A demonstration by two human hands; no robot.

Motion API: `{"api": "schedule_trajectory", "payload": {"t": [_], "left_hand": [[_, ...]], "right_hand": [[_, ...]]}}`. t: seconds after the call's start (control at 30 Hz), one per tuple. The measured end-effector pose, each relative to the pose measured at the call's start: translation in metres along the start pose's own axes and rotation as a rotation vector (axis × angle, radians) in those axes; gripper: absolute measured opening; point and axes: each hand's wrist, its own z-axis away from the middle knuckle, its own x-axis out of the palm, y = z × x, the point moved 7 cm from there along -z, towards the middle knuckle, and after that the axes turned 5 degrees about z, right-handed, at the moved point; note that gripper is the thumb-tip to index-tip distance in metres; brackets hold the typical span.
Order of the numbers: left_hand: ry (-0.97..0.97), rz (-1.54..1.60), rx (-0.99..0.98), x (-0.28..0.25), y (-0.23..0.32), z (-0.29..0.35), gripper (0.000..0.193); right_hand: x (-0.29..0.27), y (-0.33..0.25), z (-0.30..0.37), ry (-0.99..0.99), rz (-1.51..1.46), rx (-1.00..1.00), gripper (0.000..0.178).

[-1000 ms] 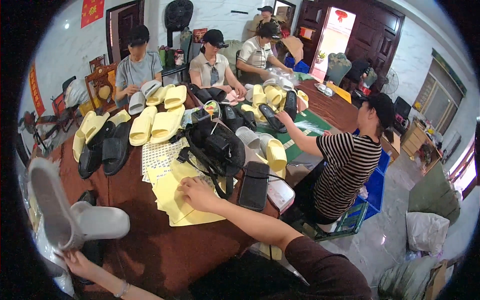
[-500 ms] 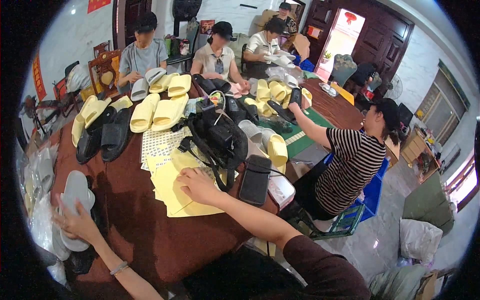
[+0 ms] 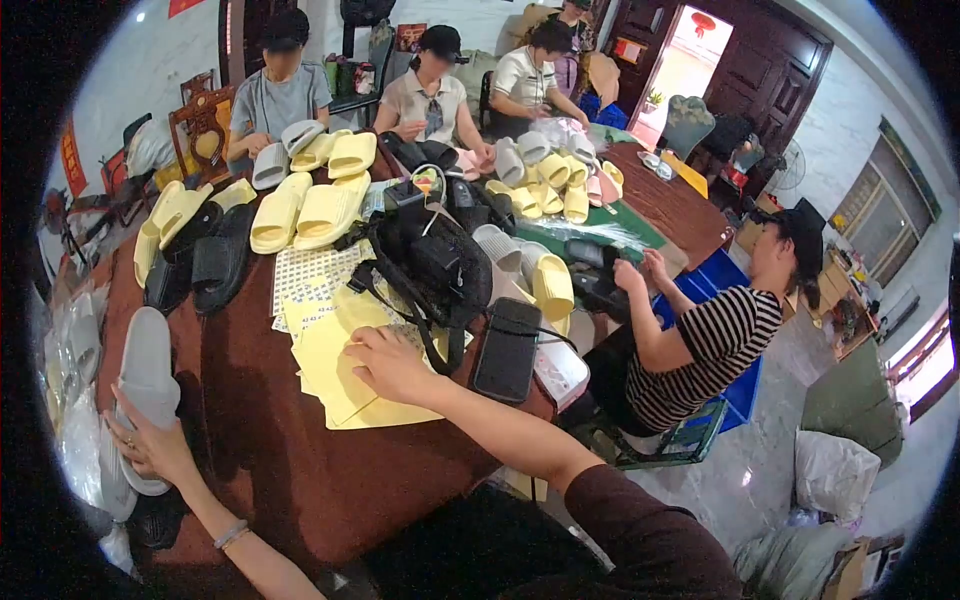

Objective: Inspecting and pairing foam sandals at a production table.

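Observation:
At the table's left side, my left hand (image 3: 150, 445) is closed over a light grey slipper (image 3: 150, 350), its fingers across the strap area. More grey slippers and part of a black one lie beneath it, partly hidden. My right hand (image 3: 392, 368) rests with its fingers apart on a fan of yellow sheets (image 3: 335, 385). Beneath those sheets lies a white sheet of small printed labels (image 3: 305, 275). Just beyond my right hand sits a black strapped bag (image 3: 435, 265), with a dark phone (image 3: 507, 350) beside it.
Yellow slippers (image 3: 325, 215) and black slippers (image 3: 222, 265) stand farther along the brown table (image 3: 270, 450). Clear plastic bags (image 3: 75, 420) pile at the left edge. A striped-shirt co-worker (image 3: 700, 350) sits at right, handling black slippers; several people sit at the far side.
The grey slipper under my left hand has tipped and shifted slightly away from me. The striped-shirt co-worker has drawn both hands back from the pile with black slippers. My right hand stays on the sheets.

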Motion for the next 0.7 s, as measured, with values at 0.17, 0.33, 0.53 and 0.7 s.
{"api": "schedule_trajectory", "payload": {"t": [0.17,0.33,0.53,0.7], "left_hand": [[0.143,0.085,-0.023,-0.006,-0.016,-0.011,0.096],[0.472,0.128,0.077,-0.026,-0.023,-0.011,0.075],[0.477,0.071,0.164,-0.028,-0.024,-0.009,0.064],[0.302,0.008,0.202,-0.001,-0.012,-0.005,0.054]], "right_hand": [[0.0,-0.002,-0.001,0.016,0.011,-0.01,0.032],[-0.002,-0.002,0.001,0.018,0.011,-0.014,0.033],[-0.001,-0.001,0.001,-0.002,-0.002,-0.017,0.034],[-0.001,-0.006,-0.001,-0.015,0.025,-0.012,0.034]]}}
